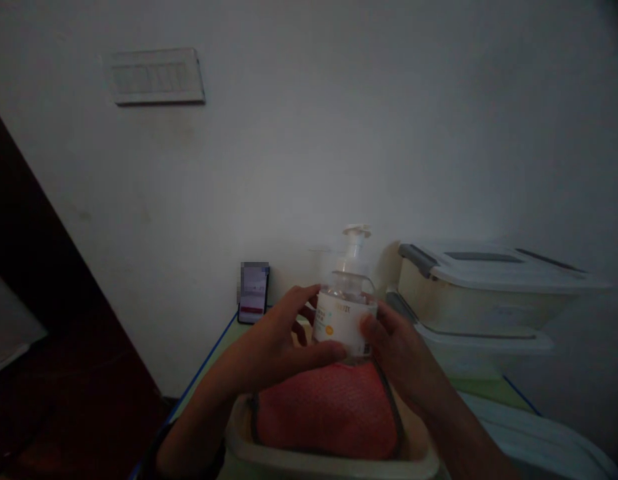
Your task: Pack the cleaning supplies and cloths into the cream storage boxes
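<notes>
Both hands hold a clear pump bottle (341, 317) with a white label and a white pump top, upright or nearly so. My left hand (289, 333) curls round its left side, thumb along the lower label. On the right side my right hand (396, 343) grips it, thumb pressed on the label. Just below the bottle lies a red cloth-like item (329, 413) with a dark edge, inside a pale open bin (333, 463). The backs of the fingers behind the bottle are partly hidden.
A phone (253, 293) leans upright near the wall at left. Stacked lidded storage boxes (489, 303) stand at right on a green table with a blue edge (209, 360). A pale lid-like item (543, 440) lies at lower right. A wall panel (159, 77) hangs upper left.
</notes>
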The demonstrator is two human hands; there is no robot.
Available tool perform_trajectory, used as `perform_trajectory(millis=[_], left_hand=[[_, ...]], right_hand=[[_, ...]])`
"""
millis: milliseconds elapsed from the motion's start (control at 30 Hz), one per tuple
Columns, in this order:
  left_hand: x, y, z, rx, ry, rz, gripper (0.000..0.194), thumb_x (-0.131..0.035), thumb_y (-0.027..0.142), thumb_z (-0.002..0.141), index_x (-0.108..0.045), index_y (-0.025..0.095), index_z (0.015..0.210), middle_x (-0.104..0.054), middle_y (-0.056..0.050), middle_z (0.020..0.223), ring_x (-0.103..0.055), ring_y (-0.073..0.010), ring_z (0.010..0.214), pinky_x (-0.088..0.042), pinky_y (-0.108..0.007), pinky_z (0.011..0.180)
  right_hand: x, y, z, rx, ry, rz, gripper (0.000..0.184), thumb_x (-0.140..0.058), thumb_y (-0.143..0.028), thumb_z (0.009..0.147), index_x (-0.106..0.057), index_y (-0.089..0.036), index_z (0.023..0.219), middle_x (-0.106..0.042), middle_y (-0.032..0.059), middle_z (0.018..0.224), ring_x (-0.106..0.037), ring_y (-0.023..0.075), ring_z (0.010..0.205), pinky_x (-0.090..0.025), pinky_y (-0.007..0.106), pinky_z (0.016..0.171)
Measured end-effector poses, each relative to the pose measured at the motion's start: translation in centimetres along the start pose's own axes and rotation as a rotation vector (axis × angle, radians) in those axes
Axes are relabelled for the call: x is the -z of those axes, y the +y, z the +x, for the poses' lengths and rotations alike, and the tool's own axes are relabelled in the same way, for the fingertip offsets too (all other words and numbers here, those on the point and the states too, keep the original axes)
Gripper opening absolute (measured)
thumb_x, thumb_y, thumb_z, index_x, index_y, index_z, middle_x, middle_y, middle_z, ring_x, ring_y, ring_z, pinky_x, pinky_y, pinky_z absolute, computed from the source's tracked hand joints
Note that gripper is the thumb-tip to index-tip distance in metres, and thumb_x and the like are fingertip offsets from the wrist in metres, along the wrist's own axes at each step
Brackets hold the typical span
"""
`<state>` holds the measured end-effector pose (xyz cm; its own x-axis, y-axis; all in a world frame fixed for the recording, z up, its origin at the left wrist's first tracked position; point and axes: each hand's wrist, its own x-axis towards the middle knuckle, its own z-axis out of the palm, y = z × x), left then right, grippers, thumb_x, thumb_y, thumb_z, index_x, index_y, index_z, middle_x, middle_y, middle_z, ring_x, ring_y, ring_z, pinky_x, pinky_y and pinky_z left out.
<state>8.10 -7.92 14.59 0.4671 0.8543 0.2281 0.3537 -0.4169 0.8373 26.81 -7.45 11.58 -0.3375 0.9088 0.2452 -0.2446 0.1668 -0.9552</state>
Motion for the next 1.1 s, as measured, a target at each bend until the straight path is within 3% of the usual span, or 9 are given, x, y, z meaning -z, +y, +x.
perform_trajectory(millis=[167,367,467,567,667,800,933,1100], left_hand=[[0.1,0.3,0.0,-0.059,0.088,0.015,0.070,-0.069,0.040,0.073,-0.040,0.019,0.133,-0.051,-0.011,0.116,-0.055,-0.0204,0.093,-0.050,-0.031,0.076],[-0.5,0.6,-0.4,-0.060,-0.011,-0.211,0.081,-0.064,0.040,0.079,-0.016,0.029,0.143,-0.047,-0.010,0.132,-0.060,-0.0219,0.098,-0.050,-0.036,0.085],[-0.8,0.7,-0.6,-0.012,-0.015,-0.168,0.082,-0.059,0.041,0.083,-0.007,0.030,0.145,-0.062,-0.007,0.111,-0.063,-0.0230,0.094,-0.051,-0.037,0.083],[-1.0,0.6,-0.6,0.019,-0.020,-0.123,0.082,-0.055,0.042,0.085,-0.002,0.028,0.146,-0.068,-0.004,0.095,-0.065,-0.0229,0.087,-0.052,-0.036,0.079],[-1.1,0.3,-0.3,-0.001,0.013,-0.102,0.083,-0.055,0.042,0.086,0.000,0.029,0.147,-0.064,-0.007,0.110,-0.065,-0.0223,0.090,-0.052,-0.037,0.082],[-1.4,-0.1,0.1,-0.073,0.080,-0.052,0.085,-0.061,0.040,0.082,-0.007,0.031,0.146,-0.037,-0.011,0.144,-0.055,-0.0271,0.113,-0.045,-0.043,0.094],[-1.7,-0.1,0.0,-0.114,0.062,-0.006,0.105,-0.075,0.037,0.068,-0.005,0.034,0.146,-0.038,-0.011,0.143,-0.048,-0.0323,0.120,-0.042,-0.047,0.097],[-1.2,-0.1,0.0,-0.126,0.000,0.006,0.103,-0.072,0.035,0.073,0.001,0.032,0.145,-0.043,-0.010,0.139,-0.043,-0.0312,0.125,-0.037,-0.048,0.102]], right_hand=[[0.6,-0.3,0.1,0.016,0.135,0.018,0.051,-0.069,-0.047,0.074,-0.052,-0.021,0.114,-0.063,0.0105,0.117,-0.064,0.0235,0.096,-0.054,0.034,0.076],[0.6,0.1,0.3,0.041,0.126,0.173,0.052,-0.069,-0.051,0.072,-0.053,-0.022,0.113,-0.067,0.0086,0.108,-0.065,0.0235,0.093,-0.054,0.036,0.078],[0.4,0.3,0.4,0.042,0.139,0.195,0.047,-0.070,-0.050,0.071,-0.056,-0.022,0.106,-0.069,0.0064,0.101,-0.067,0.0227,0.088,-0.054,0.037,0.078],[0.2,0.3,0.4,0.036,0.136,0.184,0.039,-0.069,-0.048,0.073,-0.057,-0.021,0.099,-0.070,0.0055,0.092,-0.067,0.0233,0.087,-0.054,0.039,0.079],[0.1,0.1,0.5,0.031,0.100,0.179,0.030,-0.063,-0.045,0.080,-0.060,-0.022,0.099,-0.069,0.0060,0.102,-0.064,0.0225,0.096,-0.052,0.038,0.085],[0.2,0.1,0.2,0.041,0.022,0.095,0.034,-0.055,-0.043,0.086,-0.057,-0.027,0.115,-0.061,0.0048,0.122,-0.058,0.0203,0.110,-0.047,0.037,0.094],[0.1,0.3,-0.5,0.069,-0.117,-0.061,0.048,-0.052,-0.048,0.087,-0.045,-0.030,0.130,-0.055,0.0051,0.129,-0.054,0.0212,0.116,-0.048,0.036,0.093],[0.4,-0.2,-0.5,0.097,-0.096,-0.259,0.047,-0.045,-0.049,0.090,-0.045,-0.030,0.132,-0.053,0.0044,0.131,-0.050,0.0199,0.120,-0.043,0.037,0.099]])
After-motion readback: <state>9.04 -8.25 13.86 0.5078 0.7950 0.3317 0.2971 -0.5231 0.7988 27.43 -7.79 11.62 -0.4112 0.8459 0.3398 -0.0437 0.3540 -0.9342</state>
